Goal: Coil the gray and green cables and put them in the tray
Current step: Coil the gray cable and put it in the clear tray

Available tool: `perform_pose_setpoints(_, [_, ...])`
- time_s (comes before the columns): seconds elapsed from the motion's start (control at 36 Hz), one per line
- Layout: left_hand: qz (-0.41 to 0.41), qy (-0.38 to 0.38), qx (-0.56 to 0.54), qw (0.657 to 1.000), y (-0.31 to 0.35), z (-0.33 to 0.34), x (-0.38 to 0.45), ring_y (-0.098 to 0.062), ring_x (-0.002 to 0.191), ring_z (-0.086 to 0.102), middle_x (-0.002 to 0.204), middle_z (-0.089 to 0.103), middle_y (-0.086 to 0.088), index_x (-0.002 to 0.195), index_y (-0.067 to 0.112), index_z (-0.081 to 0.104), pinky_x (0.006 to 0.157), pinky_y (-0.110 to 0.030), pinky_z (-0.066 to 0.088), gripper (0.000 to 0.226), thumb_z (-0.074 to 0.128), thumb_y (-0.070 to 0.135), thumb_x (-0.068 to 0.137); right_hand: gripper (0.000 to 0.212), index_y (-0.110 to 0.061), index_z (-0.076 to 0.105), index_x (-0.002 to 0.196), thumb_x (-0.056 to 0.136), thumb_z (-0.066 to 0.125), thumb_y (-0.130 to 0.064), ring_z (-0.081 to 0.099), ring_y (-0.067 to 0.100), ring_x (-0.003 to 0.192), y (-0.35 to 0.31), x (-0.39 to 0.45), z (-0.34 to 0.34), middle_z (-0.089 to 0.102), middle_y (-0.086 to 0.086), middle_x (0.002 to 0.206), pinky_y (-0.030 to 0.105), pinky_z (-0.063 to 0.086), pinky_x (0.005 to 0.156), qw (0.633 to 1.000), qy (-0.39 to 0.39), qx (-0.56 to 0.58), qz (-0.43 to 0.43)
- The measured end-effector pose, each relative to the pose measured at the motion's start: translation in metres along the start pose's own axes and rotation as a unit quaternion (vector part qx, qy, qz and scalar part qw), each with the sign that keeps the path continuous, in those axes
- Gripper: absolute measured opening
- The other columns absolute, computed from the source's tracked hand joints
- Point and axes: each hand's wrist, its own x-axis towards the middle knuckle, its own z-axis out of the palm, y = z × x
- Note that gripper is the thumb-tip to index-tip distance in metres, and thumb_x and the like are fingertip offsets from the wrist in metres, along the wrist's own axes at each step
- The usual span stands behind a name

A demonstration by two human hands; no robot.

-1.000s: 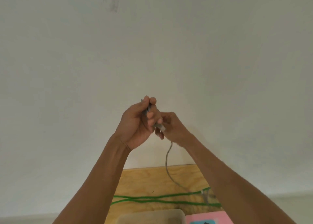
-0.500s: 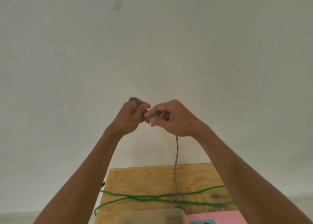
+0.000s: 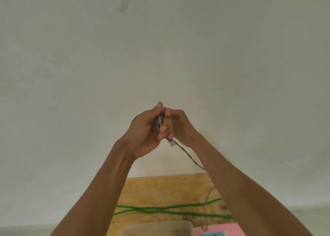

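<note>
- Both forearms are rising from the lower corners of the view and converging, bare to the elbow, above the far edge of the table.
- The left hand is turning its palm toward the right hand, thumb pointing up, fingers curling round the coiled gray cable.
- The right hand is pressing close against the left, fingers bent and touching the same coil; its grip is mostly hidden behind the left fingers.
</note>
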Motion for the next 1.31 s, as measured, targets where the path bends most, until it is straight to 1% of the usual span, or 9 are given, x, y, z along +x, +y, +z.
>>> perform_pose_setpoints(0.08, [0.041, 0.049, 0.056, 0.996, 0.011, -0.005, 0.004, -0.017, 0.050, 0.048, 0.059, 0.052, -0.002, 0.092, 0.009, 0.057, 0.058, -0.033, 0.045, 0.032, 0.041, 0.033, 0.104, 0.038, -0.023, 0.067, 0.062, 0.097, 0.058, -0.015, 0.050, 0.007, 0.042, 0.020, -0.011, 0.012, 0.061, -0.008, 0.051, 0.027, 0.041, 0.044, 0.994, 0.004, -0.103, 0.022])
perform_pose_setpoints(0.17, [0.069, 0.110, 0.153, 0.980, 0.021, -0.018, 0.008, -0.018, 0.054, 0.049, 0.063, 0.057, -0.002, 0.093, 0.008, 0.058, 0.062, -0.035, 0.043, 0.028, 0.047, 0.033, 0.099, 0.027, -0.023, 0.073, 0.082, 0.099, 0.056, -0.034, 0.044, 0.010, 0.048, 0.029, -0.021, 0.017, 0.059, -0.004, 0.059, 0.022, 0.037, 0.048, 0.988, 0.018, -0.150, 0.017])
perform_pose_setpoints(0.36, [0.063, 0.180, 0.360, 0.913, 0.018, -0.046, 0.011, -0.018, 0.061, 0.057, 0.070, 0.065, -0.003, 0.092, 0.006, 0.060, 0.067, -0.030, 0.048, 0.028, 0.045, 0.024, 0.106, 0.016, -0.014, 0.076, 0.097, 0.093, 0.065, -0.024, 0.058, 0.002, 0.056, 0.012, -0.026, 0.015, 0.065, -0.009, 0.064, 0.017, 0.046, 0.059, 0.963, 0.008, -0.268, -0.022])
perform_pose_setpoints(0.5, [0.042, 0.152, 0.486, 0.860, 0.007, -0.045, 0.004, -0.003, 0.055, 0.056, 0.060, 0.061, 0.011, 0.065, 0.010, 0.060, 0.062, -0.016, 0.043, 0.047, 0.042, 0.021, 0.107, 0.011, -0.014, 0.077, 0.094, 0.087, 0.069, -0.012, 0.060, -0.008, 0.058, -0.034, -0.016, 0.003, 0.072, -0.012, 0.076, 0.006, 0.041, 0.061, 0.930, -0.036, -0.355, -0.094])
perform_pose_setpoints(0.61, [-0.028, 0.126, 0.387, 0.913, 0.000, -0.042, -0.006, -0.021, 0.060, 0.055, 0.064, 0.061, -0.012, 0.084, 0.003, 0.063, 0.066, -0.035, 0.044, 0.062, 0.027, 0.049, 0.105, 0.011, -0.013, 0.076, 0.088, 0.080, 0.081, -0.018, 0.059, -0.008, 0.057, -0.062, 0.001, -0.014, 0.070, -0.014, 0.075, 0.007, 0.043, 0.060, 0.931, -0.026, -0.342, -0.125])
perform_pose_setpoints(0.75, [-0.051, 0.089, 0.160, 0.982, -0.007, -0.014, -0.010, -0.023, 0.048, 0.044, 0.050, 0.043, -0.010, 0.084, 0.005, 0.060, 0.065, -0.040, 0.047, 0.065, 0.024, 0.056, 0.103, 0.017, -0.001, 0.075, 0.092, 0.077, 0.082, -0.007, 0.067, 0.003, 0.069, -0.057, 0.017, -0.023, 0.073, 0.007, 0.078, 0.011, 0.048, 0.064, 0.975, -0.008, -0.194, -0.105])
perform_pose_setpoints(0.92, [0.020, 0.049, 0.058, 0.997, 0.000, 0.003, 0.000, -0.020, 0.050, 0.039, 0.054, 0.042, -0.006, 0.089, 0.004, 0.058, 0.065, -0.035, 0.044, 0.056, 0.027, 0.048, 0.104, 0.008, -0.012, 0.073, 0.085, 0.090, 0.068, -0.012, 0.056, 0.031, 0.064, -0.008, 0.013, -0.014, 0.070, 0.005, 0.064, 0.054, 0.044, 0.062, 0.999, 0.017, -0.023, -0.041])
perform_pose_setpoints(1.06, [0.021, 0.073, 0.066, 0.995, 0.007, -0.003, 0.005, -0.021, 0.057, 0.046, 0.063, 0.047, -0.006, 0.100, 0.004, 0.057, 0.067, -0.034, 0.047, 0.049, 0.030, 0.044, 0.105, 0.061, -0.034, 0.067, 0.058, 0.095, 0.046, 0.010, 0.048, 0.009, 0.050, 0.018, -0.007, 0.002, 0.058, -0.012, 0.053, 0.031, 0.036, 0.048, 0.998, 0.020, -0.058, 0.012])
perform_pose_setpoints(1.31, [0.061, 0.162, 0.076, 0.982, 0.003, -0.010, 0.014, -0.018, 0.059, 0.047, 0.066, 0.049, -0.004, 0.106, 0.005, 0.055, 0.071, -0.031, 0.050, 0.043, 0.032, 0.041, 0.106, 0.023, -0.017, 0.071, 0.083, 0.099, 0.057, -0.024, 0.044, 0.011, 0.050, 0.032, -0.025, 0.005, 0.063, -0.003, 0.065, 0.019, 0.036, 0.045, 0.992, 0.008, -0.121, 0.039])
